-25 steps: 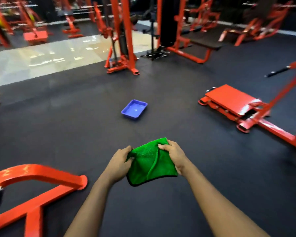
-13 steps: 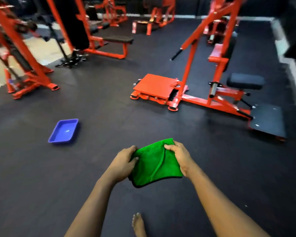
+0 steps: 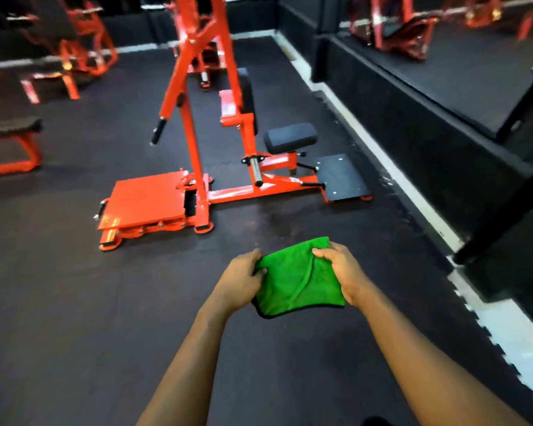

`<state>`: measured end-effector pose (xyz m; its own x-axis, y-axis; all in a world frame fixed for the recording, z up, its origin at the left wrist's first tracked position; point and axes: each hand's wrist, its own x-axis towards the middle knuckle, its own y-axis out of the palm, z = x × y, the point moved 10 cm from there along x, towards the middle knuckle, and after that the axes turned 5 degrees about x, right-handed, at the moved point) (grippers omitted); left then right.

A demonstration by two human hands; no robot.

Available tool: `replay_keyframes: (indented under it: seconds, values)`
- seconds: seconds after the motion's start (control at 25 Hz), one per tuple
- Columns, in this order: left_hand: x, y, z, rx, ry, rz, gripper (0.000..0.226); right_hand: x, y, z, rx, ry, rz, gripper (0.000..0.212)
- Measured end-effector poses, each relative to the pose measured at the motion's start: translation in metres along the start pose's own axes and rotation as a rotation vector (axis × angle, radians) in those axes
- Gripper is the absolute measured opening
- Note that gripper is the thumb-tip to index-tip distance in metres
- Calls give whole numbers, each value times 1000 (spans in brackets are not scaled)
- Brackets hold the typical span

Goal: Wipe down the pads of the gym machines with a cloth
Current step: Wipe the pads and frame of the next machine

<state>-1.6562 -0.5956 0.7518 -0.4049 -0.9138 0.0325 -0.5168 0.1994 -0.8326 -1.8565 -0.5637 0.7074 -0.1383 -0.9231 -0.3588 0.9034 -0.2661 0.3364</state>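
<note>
A folded green cloth hangs between both my hands at waist height. My left hand pinches its left edge and my right hand grips its upper right corner. Ahead stands an orange gym machine with a black seat pad on its right side and an upright black chest pad behind that. The cloth is well short of both pads, above the dark rubber floor.
The machine has an orange foot plate at left and a black base plate at right. A black-topped bench stands at far left. A mirrored wall with a white floor strip runs along the right.
The view has swung right: the blue tray has left the frame and the orange machine with its seat pad is now centred and closer. Both hands keep the same hold on the cloth.
</note>
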Motion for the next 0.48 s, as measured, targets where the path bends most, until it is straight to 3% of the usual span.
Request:
replay_keyframes:
  seconds: [0.28, 0.48]
  values:
    - [157, 50, -41, 25, 141, 112, 7, 112, -82, 56, 52, -56, -126, 21]
    - [278, 54, -73, 59, 105, 91, 22, 226, -123, 120, 1, -64, -147, 15]
